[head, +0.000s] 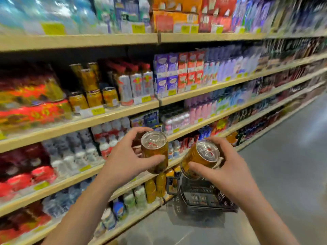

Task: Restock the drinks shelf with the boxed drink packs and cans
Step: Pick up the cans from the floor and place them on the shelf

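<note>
My left hand (127, 160) gripped one can (155, 153) nearly upright; my right hand (227, 173) gripped a second can (199, 159), tilted. Both hung before the shelf (123, 110), above the basket (203, 198). Pushing them in carelessly could have toppled the stacked cans (92, 89) there, I judged.

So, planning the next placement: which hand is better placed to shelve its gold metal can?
Probably the left hand: its gold metal can is nearer the shelved gold cans; the right hand is farther.

Left can (155, 149) and right can (198, 156) golden-orange, silver-topped; basket (201, 198) at five o'clock black lattice; shelf (123, 110) beige, price tags (98, 111) yellow.
</note>
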{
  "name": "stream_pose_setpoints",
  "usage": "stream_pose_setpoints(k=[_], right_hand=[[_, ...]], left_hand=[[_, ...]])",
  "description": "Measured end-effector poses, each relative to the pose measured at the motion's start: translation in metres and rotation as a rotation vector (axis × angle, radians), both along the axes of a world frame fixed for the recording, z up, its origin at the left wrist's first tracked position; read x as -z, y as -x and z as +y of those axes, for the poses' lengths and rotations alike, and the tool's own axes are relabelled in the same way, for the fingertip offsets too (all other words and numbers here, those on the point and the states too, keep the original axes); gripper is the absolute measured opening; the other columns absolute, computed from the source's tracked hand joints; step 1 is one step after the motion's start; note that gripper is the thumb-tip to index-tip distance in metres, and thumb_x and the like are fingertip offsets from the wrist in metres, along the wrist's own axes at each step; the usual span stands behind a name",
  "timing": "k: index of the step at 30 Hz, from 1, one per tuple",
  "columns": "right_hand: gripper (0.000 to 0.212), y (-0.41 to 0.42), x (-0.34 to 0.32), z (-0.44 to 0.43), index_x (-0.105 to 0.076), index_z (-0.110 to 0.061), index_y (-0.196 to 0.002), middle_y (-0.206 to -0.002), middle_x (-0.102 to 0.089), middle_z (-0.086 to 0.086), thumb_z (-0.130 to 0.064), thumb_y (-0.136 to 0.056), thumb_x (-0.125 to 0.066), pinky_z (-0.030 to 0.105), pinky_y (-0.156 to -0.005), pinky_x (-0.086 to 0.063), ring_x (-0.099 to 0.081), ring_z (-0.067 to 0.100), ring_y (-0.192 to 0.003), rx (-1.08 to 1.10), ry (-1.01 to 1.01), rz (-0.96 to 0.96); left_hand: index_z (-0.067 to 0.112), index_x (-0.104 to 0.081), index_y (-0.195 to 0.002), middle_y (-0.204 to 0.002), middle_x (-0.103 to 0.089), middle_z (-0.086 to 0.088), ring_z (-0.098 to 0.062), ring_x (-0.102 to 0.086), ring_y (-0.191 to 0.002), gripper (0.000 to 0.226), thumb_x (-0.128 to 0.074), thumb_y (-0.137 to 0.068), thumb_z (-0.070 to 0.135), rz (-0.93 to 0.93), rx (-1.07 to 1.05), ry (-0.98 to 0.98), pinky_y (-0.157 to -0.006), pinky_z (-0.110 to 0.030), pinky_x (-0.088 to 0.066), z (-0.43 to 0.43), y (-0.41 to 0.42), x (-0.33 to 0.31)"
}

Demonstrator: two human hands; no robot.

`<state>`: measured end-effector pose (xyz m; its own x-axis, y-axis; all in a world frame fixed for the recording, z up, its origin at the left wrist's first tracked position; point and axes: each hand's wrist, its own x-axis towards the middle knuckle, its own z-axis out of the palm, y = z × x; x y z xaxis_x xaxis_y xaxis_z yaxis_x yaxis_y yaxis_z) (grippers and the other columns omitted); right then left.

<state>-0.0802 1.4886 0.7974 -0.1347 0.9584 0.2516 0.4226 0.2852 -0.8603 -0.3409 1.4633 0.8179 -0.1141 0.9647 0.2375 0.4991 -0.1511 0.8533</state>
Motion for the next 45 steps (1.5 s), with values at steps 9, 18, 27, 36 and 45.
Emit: stream_pose_setpoints(k=[9,18,27,36,45], right_hand=[[0.064,-0.006,-0.046,-0.02,-0.058,-0.045,-0.114,-0.106,-0.067,-0.029,-0.052,-0.06,-0.092,0.022,-0.083,-0.054,-0.067,-0.001,-0.099,0.01,-0.117,0.108],[0.066,0.0,-0.055,-0.01,-0.059,-0.051,-0.115,-0.108,-0.07,-0.024,-0.058,-0.057,-0.089,0.028,-0.086,-0.056,-0.069,-0.004,-0.096,-0.091,-0.11,0.152],[0.063,0.038,-0.053,0.018,-0.058,-0.054,-0.116,-0.11,-0.068,-0.031,-0.056,-0.061,-0.089,0.019,-0.08,-0.054,-0.067,-0.008,-0.098,-0.269,-0.11,0.15],[0.063,0.128,-0.069,0.067,-0.059,-0.05,-0.12,-0.11,-0.07,-0.025,-0.055,-0.063,-0.086,0.012,-0.07,-0.055,-0.066,-0.011,-0.096,-0.35,-0.126,0.162],[0.057,0.228,-0.084,0.137,-0.06,-0.05,-0.115,-0.108,-0.07,-0.026,-0.055,-0.064,-0.085,0.016,-0.07,-0.056,-0.067,-0.007,-0.099,-0.375,-0.192,0.157]], left_hand=[[0.05,-0.06,-0.118,-0.114,-0.068,0.023,0.002,-0.064,-0.107,0.062,-0.092,-0.065,0.04,-0.1,-0.016,-0.098,-0.094,-0.033,-0.055,-0.026,-0.021,-0.037],[0.052,-0.061,-0.119,-0.115,-0.067,0.026,0.004,-0.063,-0.108,0.064,-0.09,-0.064,0.044,-0.134,-0.077,-0.122,-0.089,-0.024,-0.055,-0.038,-0.024,-0.046],[0.051,-0.062,-0.12,-0.115,-0.068,0.025,0.004,-0.064,-0.107,0.063,-0.087,-0.063,0.048,-0.142,-0.235,-0.147,-0.082,-0.013,-0.051,-0.044,0.004,-0.044],[0.047,-0.062,-0.121,-0.115,-0.068,0.027,0.011,-0.06,-0.107,0.059,-0.087,-0.068,0.041,-0.14,-0.326,-0.206,-0.078,-0.004,-0.049,-0.02,0.088,-0.054],[0.045,-0.061,-0.122,-0.116,-0.066,0.024,0.015,-0.058,-0.106,0.061,-0.087,-0.067,0.044,-0.073,-0.425,-0.278,-0.082,-0.008,-0.048,0.036,0.189,-0.067]])
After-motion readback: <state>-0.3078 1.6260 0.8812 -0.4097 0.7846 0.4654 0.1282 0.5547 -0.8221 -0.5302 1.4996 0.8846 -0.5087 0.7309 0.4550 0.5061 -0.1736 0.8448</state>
